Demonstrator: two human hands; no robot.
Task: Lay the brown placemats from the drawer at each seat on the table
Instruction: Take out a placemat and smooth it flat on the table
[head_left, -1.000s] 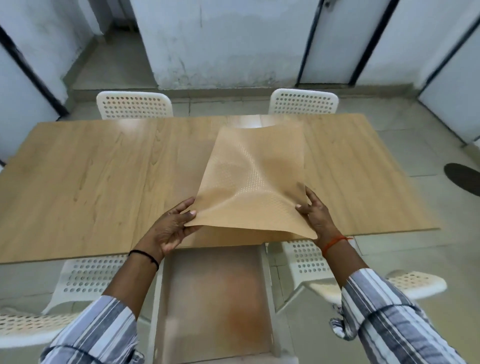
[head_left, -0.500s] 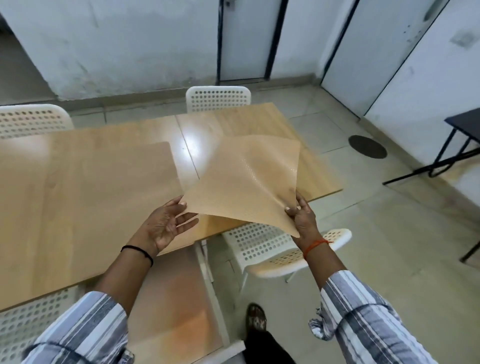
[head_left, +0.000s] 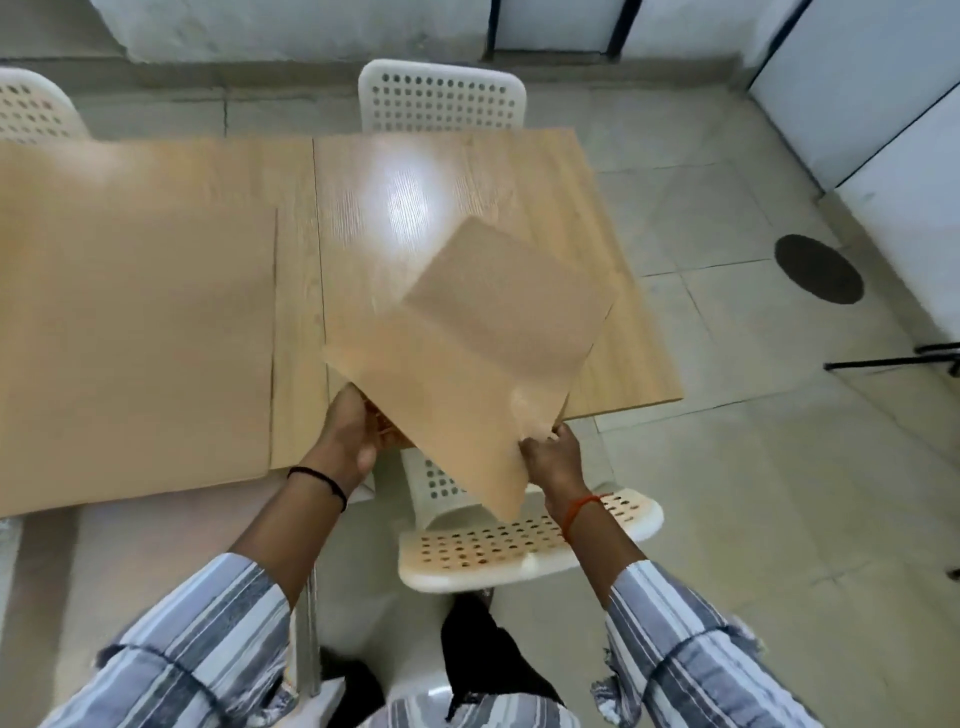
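Note:
I hold one brown placemat (head_left: 467, 364) in the air, turned diagonally over the right end of the wooden table (head_left: 415, 197). My left hand (head_left: 348, 441) grips its near left edge from below. My right hand (head_left: 553, 457) pinches its near right edge. The mat's far part hovers over the tabletop, and its near corner hangs past the table edge above a white chair (head_left: 519, 551). A large flat brown sheet (head_left: 135, 338), apparently another placemat, lies on the left part of the table.
A white perforated chair (head_left: 441, 96) stands at the far side, and another (head_left: 31, 114) at the far left. On the tiled floor to the right are a round black disc (head_left: 818, 267) and a black furniture leg (head_left: 893, 358). My feet are below.
I have stepped right along the table with the placemat in both hands. The mat has swung diagonally and dropped lower over the table's right end, and the open drawer has left view.

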